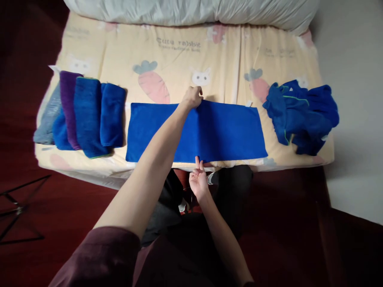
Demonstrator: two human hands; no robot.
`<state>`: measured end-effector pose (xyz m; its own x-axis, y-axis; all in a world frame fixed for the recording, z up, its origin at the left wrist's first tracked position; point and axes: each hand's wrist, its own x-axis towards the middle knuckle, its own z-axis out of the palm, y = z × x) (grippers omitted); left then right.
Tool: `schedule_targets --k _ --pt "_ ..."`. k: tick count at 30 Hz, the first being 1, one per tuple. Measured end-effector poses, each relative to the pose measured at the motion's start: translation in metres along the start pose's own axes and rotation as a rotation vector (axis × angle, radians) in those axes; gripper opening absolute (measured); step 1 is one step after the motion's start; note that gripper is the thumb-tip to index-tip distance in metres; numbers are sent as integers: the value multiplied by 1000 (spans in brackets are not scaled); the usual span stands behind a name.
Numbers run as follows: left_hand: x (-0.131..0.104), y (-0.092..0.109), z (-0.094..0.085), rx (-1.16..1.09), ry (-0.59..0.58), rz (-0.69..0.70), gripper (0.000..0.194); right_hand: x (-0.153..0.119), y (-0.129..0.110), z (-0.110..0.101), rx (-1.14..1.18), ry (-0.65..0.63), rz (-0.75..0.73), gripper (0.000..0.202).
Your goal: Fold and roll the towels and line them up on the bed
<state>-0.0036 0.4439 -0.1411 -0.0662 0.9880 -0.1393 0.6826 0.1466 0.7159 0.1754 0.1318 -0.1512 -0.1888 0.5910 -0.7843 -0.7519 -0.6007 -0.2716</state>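
A blue towel (233, 129) lies spread out lengthwise on the bed, with a shaded crease running across its middle. My left hand (193, 97) reaches over to the far edge and pinches it near that crease. At the near edge, my right hand (199, 181) is turned palm up. Two of its fingers point forward and grip the towel's rim at the same crease, while the other fingers are curled. A small white tag (249, 104) sticks out from the towel's far edge on the right.
Folded towels in blue, purple and grey (86, 113) overlap in a row on the left. A crumpled heap of blue towels (302, 113) sits on the right. A pale quilt (191, 12) lies along the back of the patterned bed sheet (179, 63). Black stand legs (19, 209) are on the floor at left.
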Motion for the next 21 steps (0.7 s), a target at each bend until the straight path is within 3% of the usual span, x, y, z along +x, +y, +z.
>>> schedule_targets --k 5,11,16,21 --pt "-31 42 -36 59 61 -41 38 -31 -1 9 -105 -25 -130 7" --pt "-81 98 -91 -129 138 21 31 -71 -13 10 -191 -64 -352 30" --pt "-129 132 -133 -382 220 78 27 -94 -45 3 -387 -16 -735 53" --pt "-186 148 -172 -564 263 156 25 -114 -95 10 -635 66 -1156 55"
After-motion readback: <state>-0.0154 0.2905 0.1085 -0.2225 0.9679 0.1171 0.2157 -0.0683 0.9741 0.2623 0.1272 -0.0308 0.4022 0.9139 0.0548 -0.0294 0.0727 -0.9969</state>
